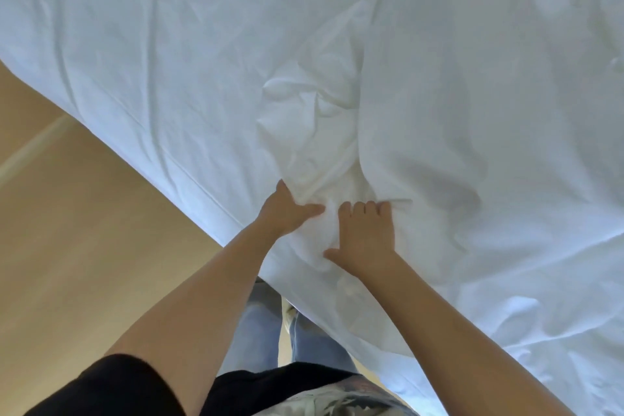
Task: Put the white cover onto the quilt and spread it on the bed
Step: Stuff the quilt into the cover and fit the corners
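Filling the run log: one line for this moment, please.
left hand, right hand: on white cover by its edge | grip: unclear | cover: creased

cover (439, 84): white cloth, fills most of the view, draped across the bed. Near edge runs diagonally from mid-left down to bottom right.
Left part lies fairly flat with light creases, and a seam line runs parallel to the near edge.
Centre is bunched: a crumpled ridge of folds runs from the upper middle down to the near edge, tightest at the edge.
Right part is puffier, with soft rolls, one shaded hollow and wrinkles along the lower right edge.
quilt: can't tell it apart from the cover, everything is white.
Bed itself is hidden under the cloth.
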### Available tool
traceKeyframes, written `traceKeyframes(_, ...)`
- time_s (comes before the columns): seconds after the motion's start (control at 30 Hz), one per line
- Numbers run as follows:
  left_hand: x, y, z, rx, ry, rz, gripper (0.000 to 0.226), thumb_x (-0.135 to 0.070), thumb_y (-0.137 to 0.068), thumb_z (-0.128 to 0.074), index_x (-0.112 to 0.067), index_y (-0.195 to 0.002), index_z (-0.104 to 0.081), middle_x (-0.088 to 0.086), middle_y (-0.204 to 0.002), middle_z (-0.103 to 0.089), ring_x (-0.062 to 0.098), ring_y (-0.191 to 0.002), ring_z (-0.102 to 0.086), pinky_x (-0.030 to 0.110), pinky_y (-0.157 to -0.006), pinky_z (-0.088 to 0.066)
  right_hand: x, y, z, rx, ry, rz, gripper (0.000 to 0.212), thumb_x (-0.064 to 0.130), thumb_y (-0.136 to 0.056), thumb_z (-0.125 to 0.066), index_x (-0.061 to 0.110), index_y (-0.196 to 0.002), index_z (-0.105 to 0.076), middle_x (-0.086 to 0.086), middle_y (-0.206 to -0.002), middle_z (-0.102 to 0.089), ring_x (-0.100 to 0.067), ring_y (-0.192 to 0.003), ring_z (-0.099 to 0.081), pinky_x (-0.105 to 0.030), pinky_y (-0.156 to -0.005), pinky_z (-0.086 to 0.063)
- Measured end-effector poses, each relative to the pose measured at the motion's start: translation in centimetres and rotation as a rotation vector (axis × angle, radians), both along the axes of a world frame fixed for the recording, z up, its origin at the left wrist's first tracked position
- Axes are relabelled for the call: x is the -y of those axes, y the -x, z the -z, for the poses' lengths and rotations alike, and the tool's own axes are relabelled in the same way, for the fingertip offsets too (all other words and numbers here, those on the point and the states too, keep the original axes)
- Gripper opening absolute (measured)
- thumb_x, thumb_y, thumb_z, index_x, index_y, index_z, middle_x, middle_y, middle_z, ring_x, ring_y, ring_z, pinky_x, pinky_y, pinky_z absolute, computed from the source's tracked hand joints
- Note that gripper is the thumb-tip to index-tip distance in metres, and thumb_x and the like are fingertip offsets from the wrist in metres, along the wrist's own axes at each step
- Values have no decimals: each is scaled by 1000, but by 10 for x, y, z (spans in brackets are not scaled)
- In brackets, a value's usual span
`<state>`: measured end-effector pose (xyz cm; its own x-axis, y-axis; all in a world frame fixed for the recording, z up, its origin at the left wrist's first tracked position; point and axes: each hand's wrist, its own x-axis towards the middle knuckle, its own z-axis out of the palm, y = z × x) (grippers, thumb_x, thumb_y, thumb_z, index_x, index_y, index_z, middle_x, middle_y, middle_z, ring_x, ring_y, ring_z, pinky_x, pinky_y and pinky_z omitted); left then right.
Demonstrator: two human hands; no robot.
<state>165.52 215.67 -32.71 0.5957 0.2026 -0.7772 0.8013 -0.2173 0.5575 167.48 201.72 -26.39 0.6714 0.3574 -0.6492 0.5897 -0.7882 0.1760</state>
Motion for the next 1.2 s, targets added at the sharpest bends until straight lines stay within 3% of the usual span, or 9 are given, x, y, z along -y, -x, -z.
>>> traceKeyframes(0.1, 12, -7, -6, 108, 61, 66, 60, -29, -78, -75, -14, -130, -48, 2, -122, -58, 23, -113, -55, 35, -92, -47, -5, 0, 12, 7, 68, 41, 85, 54, -87, -52, 2, -145, -17, -8, -131, -48, -25, -122, -45, -39, -110, -18)
traceKeyframes(0.2, 18, -7, -15, 209, 260, 59, 51, -36, -70, -73, -24, -118, -59, -6, -112, -66, 16, -106, -60, 38, -94, -49, -5, -5, 15, 35, -33, 76, 30, 22, -93, -43, 9, -121, -46, -2, -113, -62, -20, -104, -57, -31, -102, -25)
traceKeyframes(0.33, 4, -11, -15, 326, 302, -46, 18, -28, -77, -72, -17, -73, -58, -3, -74, -56, 13, -68, -51, 28, -64, -42, 2, -14, 9, 39, -243, 331, 16, 15, -92, -39, 17, -98, -54, 1, -97, -64, -23, -96, -61, -30, -85, -34)
traceKeyframes(0.47, -19, -50, -20, 181, 314, -259, 61, -45, -88, -60, -17, -138, -40, 2, -131, -50, 11, -101, -56, 32, -94, -42, 4, -40, -1, 53, -658, 910, 56, 19, -85, -56, 14, -138, -39, -3, -130, -47, -21, -119, -48, -38, -101, -40)
traceKeyframes(0.6, -16, -102, -18, 38, 349, -205, 82, -40, -85, -67, -16, -148, -21, 3, -142, -40, 13, -96, -53, 24, -69, -45, 11, -88, -3, 158, -988, 1213, 73, 14, -87, -53, 21, -150, -17, 2, -147, -34, -16, -135, -35, -34, -111, -31)
traceKeyframes(0.83, 26, -113, 3, -99, 295, 121, 60, -32, -78, -74, -5, -125, -48, 8, -107, -57, 20, -81, -58, 24, -48, -45, 28, -112, 21, 232, -767, 1111, 81, 16, -86, -57, 16, -152, -10, -1, -157, -14, -18, -144, -13, -23, -109, -17)
traceKeyframes(0.93, 37, -109, 7, 95, 169, 190, 49, -26, -80, -70, 2, -117, -54, 22, -113, -57, 37, -95, -61, 27, -51, -46, 31, -103, 29, 216, -643, 987, 75, 19, -87, -58, 11, -149, -16, -6, -155, -18, -20, -144, -14, -29, -113, -15)
traceKeyframes(1.03, 48, -101, -5, 270, 132, 400, 24, -14, -89, -57, 5, -103, -59, 18, -99, -62, 30, -93, -62, 20, -59, -38, 36, -92, 33, 166, -448, 767, 78, 36, -89, -57, 13, -150, -14, -5, -157, -15, -20, -144, -11, -31, -114, -9)
traceKeyframes(1.2, 65, -82, -9, 284, 64, 471, 33, -18, -95, -46, 2, -121, -49, 19, -110, -62, 33, -104, -59, 33, -84, -44, 56, -82, 27, 150, -250, 629, 89, 42, -86, -60, 18, -151, -4, -6, -158, -4, -22, -146, -3, -34, -116, -7)
